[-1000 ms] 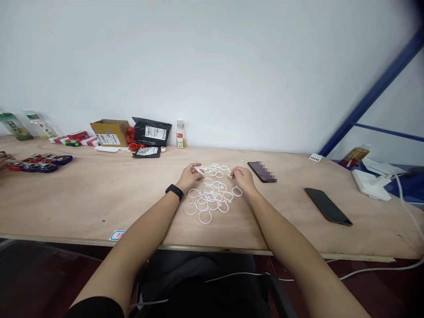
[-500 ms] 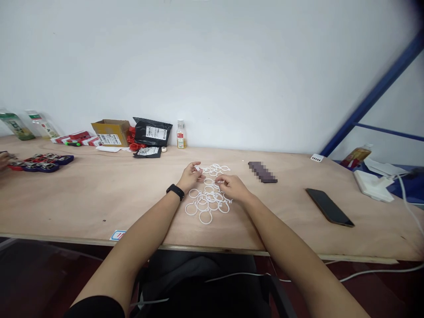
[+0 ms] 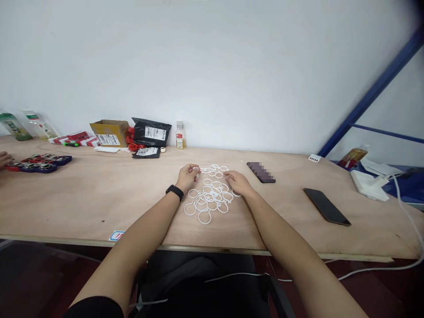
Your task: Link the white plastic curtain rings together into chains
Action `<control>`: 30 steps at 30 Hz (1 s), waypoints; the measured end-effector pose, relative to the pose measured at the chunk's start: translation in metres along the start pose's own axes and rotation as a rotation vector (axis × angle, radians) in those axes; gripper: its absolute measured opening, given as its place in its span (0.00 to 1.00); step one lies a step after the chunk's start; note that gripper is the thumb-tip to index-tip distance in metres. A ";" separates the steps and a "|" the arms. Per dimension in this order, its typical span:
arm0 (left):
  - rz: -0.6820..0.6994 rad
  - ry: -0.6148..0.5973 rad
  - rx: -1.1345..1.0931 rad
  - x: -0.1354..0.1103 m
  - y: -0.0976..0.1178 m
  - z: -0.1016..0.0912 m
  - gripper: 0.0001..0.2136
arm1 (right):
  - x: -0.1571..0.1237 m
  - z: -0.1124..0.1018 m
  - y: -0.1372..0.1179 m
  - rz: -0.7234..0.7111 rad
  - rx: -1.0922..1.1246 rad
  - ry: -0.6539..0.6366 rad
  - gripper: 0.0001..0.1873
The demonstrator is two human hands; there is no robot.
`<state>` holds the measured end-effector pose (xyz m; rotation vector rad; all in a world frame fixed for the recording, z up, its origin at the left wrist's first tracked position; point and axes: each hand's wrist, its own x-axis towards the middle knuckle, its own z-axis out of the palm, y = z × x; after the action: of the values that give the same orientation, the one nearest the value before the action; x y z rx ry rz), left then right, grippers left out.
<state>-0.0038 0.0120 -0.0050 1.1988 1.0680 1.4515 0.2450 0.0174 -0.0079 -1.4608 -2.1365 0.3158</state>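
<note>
Many thin white plastic rings with small tabs, looking like curtain rings, lie in a loose overlapping heap in front of me. Behind the heap is a smaller cluster of the same rings. My left hand, a black band on its wrist, is at the left end of that cluster, thumb and fingertips closed on a white ring partly hidden by them. To the right, my right hand has its fingertips drawn together beside the cluster's right edge. What they pinch, if anything, is too small to see. Another ring lies partly under this hand.
Two phones, a pixelated one and a black one, lie to the right. A cardboard box, black parcel bag and drink bottle stand by the wall. At far left another person's hand is near red-and-blue items.
My right hand has shifted right and slightly back, uncovering rings in the heap. My left hand stays nearly in place, still pinching. The view has moved slightly.
</note>
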 end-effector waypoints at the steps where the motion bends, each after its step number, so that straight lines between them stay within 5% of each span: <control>1: 0.014 0.001 0.001 0.000 0.000 0.000 0.16 | 0.002 0.002 0.003 -0.015 -0.012 -0.022 0.19; 8: -0.007 0.024 0.022 -0.001 0.003 0.001 0.12 | 0.008 0.009 -0.005 -0.091 -0.170 -0.139 0.16; 13: 0.009 0.065 0.063 0.000 0.004 0.000 0.06 | 0.001 0.005 -0.009 0.023 -0.203 -0.062 0.12; 22: 0.025 0.062 0.074 0.000 0.007 -0.002 0.06 | 0.003 0.003 0.002 0.174 -0.190 -0.010 0.22; 30: 0.049 0.059 0.098 0.001 0.009 -0.001 0.09 | 0.004 0.008 0.000 0.230 -0.180 -0.022 0.11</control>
<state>-0.0062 0.0109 0.0033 1.2652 1.1686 1.4947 0.2399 0.0223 -0.0134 -1.8188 -2.0602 0.2271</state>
